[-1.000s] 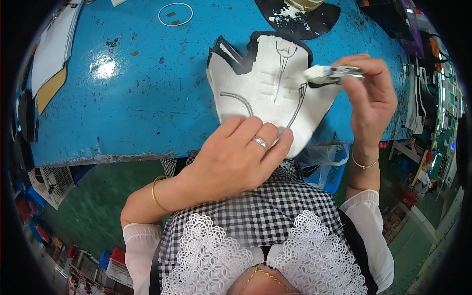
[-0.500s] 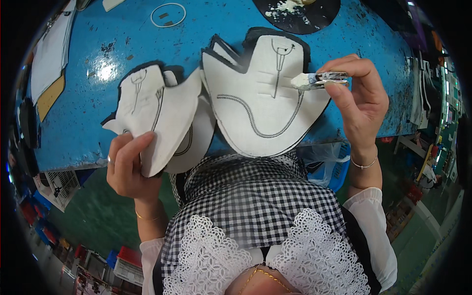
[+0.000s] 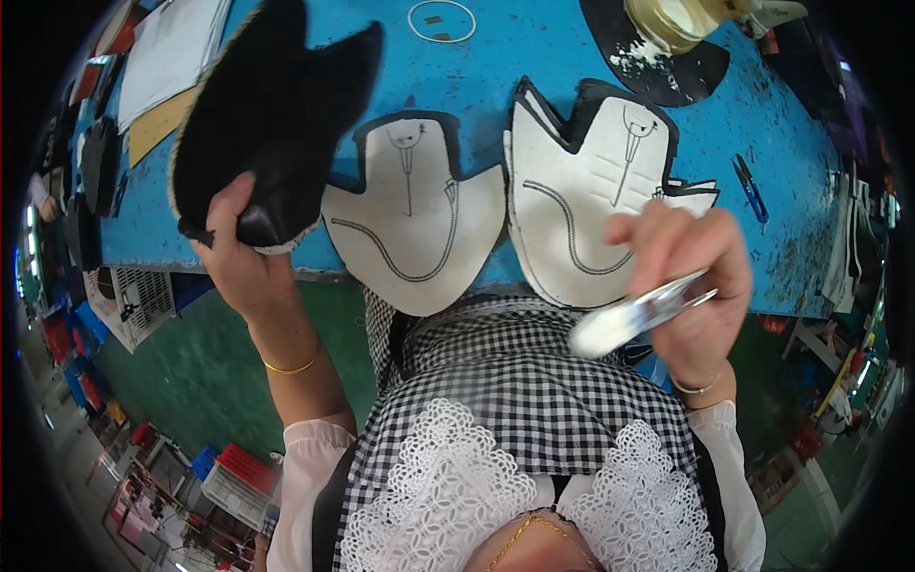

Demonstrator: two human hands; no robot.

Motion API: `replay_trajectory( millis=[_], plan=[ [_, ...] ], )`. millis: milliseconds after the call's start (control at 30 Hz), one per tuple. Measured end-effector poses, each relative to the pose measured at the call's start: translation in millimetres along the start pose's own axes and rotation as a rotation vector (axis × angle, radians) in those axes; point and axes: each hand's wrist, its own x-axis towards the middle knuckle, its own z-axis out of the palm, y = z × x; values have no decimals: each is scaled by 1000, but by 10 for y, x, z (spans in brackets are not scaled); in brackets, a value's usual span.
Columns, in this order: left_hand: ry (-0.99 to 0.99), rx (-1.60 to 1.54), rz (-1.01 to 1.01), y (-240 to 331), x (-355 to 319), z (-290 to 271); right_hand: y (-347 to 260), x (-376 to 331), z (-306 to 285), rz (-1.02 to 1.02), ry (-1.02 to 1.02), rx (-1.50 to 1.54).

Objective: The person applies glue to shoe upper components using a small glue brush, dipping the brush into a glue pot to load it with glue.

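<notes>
Lower than half a second ago, the right hand point(image 3: 705, 253) is now hanging near the table's front edge, and the left hand point(image 3: 246, 272), which was holding a white-faced piece, is now holding up a large black, curved, notched sheet piece point(image 3: 276, 114) at the left, its dark face showing. The left hand is pinching this piece by its lower edge, the thumb lying on the dark face and the other fingers hiding behind. Blurred in part, the right hand is gripping a silvery-handled, brush-like tool point(image 3: 624, 324) between bent fingers, its white-coated tip pointing down and leftward over the black-and-white checked apron point(image 3: 496, 381).

Between the hands, a white fabric-faced piece with a dark-edged tab and a curved stitched line point(image 3: 419, 248) is lying flat on the scuffed blue table point(image 3: 515, 67). Just to its right, a stack of similar white-faced pieces point(image 3: 572, 191) is resting, the right hand partly covering its lower right side. Beyond, a yellowish round tub point(image 3: 667, 24) is standing on a dark, crumb-strewn sheet point(image 3: 705, 81), and blue-handled snips point(image 3: 753, 195) are lying farther right.
</notes>
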Motion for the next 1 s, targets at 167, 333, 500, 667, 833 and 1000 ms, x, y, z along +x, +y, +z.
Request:
replay_trajectory(
  millis=[167, 333, 500, 667, 833, 1000],
  plan=[
    [280, 708, 824, 126, 158, -166, 90, 113, 201, -50, -88, 105],
    [153, 695, 858, 139, 181, -307, 72, 15, 168, 79, 33, 68],
    [207, 180, 450, 30, -1, -258, 202, 43, 476, 125, 71, 255],
    [27, -87, 190, 57, -190, -53, 643, 322, 1115, 225, 64, 354],
    [136, -32, 251, 205, -31, -279, 1135, 338, 1187, 276, 162, 516],
    [236, 133, 601, 623, 244, -428, 1190, 237, 1281, 276, 160, 400]
  ],
)
